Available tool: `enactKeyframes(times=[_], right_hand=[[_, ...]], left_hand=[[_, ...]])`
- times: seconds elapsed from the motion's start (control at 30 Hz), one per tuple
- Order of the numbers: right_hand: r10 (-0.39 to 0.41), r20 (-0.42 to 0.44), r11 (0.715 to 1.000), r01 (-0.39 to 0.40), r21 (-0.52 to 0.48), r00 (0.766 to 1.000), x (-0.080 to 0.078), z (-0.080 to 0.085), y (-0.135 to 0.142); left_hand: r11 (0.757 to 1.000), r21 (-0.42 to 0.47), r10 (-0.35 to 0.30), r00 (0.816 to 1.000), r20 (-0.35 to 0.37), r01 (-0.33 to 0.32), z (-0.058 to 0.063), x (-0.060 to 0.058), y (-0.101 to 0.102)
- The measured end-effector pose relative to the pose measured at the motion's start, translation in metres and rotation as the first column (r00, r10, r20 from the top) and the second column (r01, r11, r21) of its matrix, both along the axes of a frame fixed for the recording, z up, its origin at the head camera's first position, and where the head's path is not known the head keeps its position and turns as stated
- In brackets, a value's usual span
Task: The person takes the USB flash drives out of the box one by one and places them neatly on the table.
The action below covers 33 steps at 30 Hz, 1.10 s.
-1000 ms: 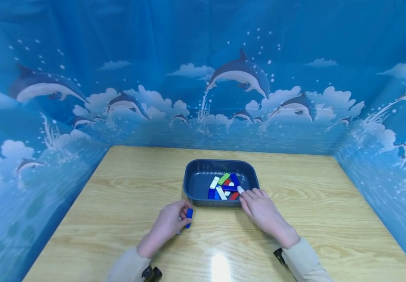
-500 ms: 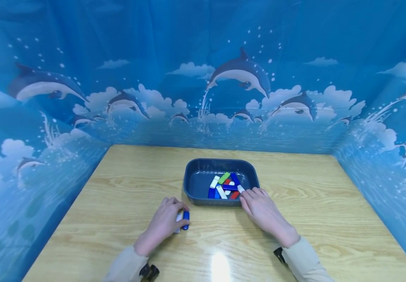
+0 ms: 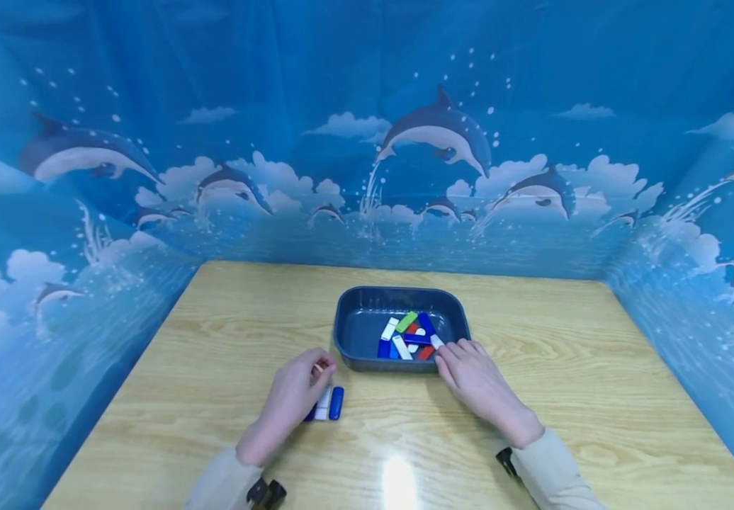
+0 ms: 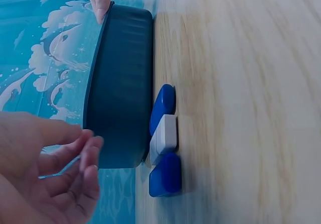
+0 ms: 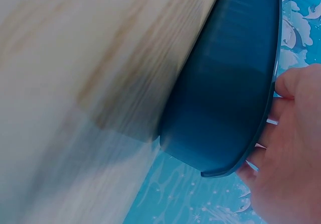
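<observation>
Three USB sticks lie side by side on the table: a blue USB stick [image 3: 336, 403], a white USB stick [image 4: 164, 137] in the middle and another blue USB stick [image 4: 166, 176]. Just above them is my left hand [image 3: 293, 389], fingers loosely bent and nothing held; in the left wrist view its thumb and fingertips come near one another. My right hand [image 3: 478, 379] grips the front right rim of a dark blue tray [image 3: 357, 312], thumb outside and fingers over the edge. Inside the tray, a green USB stick [image 3: 407, 321] lies among several white, blue and red ones.
The wooden table [image 3: 246, 304] extends around the tray on every side. A blue curtain [image 3: 303, 106] printed with dolphins encloses its back and both sides.
My left hand has set the right-hand blue USB stick down beside the white one, let go and drawn back up and left. The right hand stays on the tray rim.
</observation>
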State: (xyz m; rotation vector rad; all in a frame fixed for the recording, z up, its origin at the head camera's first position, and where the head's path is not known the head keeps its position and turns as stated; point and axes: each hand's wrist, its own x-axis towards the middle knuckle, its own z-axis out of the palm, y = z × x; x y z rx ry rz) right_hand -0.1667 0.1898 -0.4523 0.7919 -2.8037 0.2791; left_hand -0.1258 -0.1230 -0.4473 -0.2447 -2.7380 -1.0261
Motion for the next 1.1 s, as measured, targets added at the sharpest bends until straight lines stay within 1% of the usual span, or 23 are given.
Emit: enactKeyframes(times=[0.1,0.2,0.37,0.5,0.57,0.7,0.8,0.9,0.97,1.1], right_hand=[[-0.003,-0.004,1.000,0.003,0.002,1.000,0.000,0.000,0.000],[-0.001,-0.012,1.000,0.001,0.004,1.000,0.000,0.000,0.001],[0.005,-0.029,1.000,-0.004,0.004,1.000,0.000,0.000,0.001],[0.010,-0.038,1.000,-0.010,0.004,0.999,0.000,0.000,0.002],[0.012,-0.043,1.000,-0.012,0.008,0.999,-0.001,0.000,0.002],[0.012,-0.039,1.000,-0.012,0.003,0.999,-0.001,-0.001,0.003],[0.008,-0.030,1.000,-0.008,-0.003,1.000,-0.001,-0.001,0.002],[0.011,-0.031,1.000,-0.011,-0.001,0.999,-0.001,-0.001,0.001],[0.014,-0.036,1.000,-0.014,0.003,0.999,-0.001,-0.001,0.001],[0.012,-0.039,1.000,-0.011,0.008,0.999,0.000,-0.001,0.000]], left_hand=[[0.999,0.038,0.018,0.999,-0.030,-0.017,0.001,-0.003,0.001],[0.997,0.077,0.019,0.998,-0.052,-0.015,0.003,-0.008,0.004],[0.992,0.128,0.024,0.998,-0.053,-0.017,0.016,-0.020,0.014],[0.993,0.122,0.014,0.999,-0.044,-0.009,0.029,-0.031,0.027],[0.995,0.099,0.008,0.999,-0.037,-0.004,0.035,-0.037,0.036],[0.999,0.044,-0.014,1.000,0.013,0.014,0.043,-0.048,0.052],[0.999,-0.007,-0.046,0.996,0.071,0.046,0.042,-0.057,0.062],[0.995,-0.060,-0.072,0.989,0.126,0.080,0.037,-0.066,0.069],[0.993,-0.080,-0.072,0.983,0.168,0.087,0.032,-0.070,0.072],[0.990,-0.115,-0.060,0.974,0.219,0.087,0.026,-0.077,0.078]])
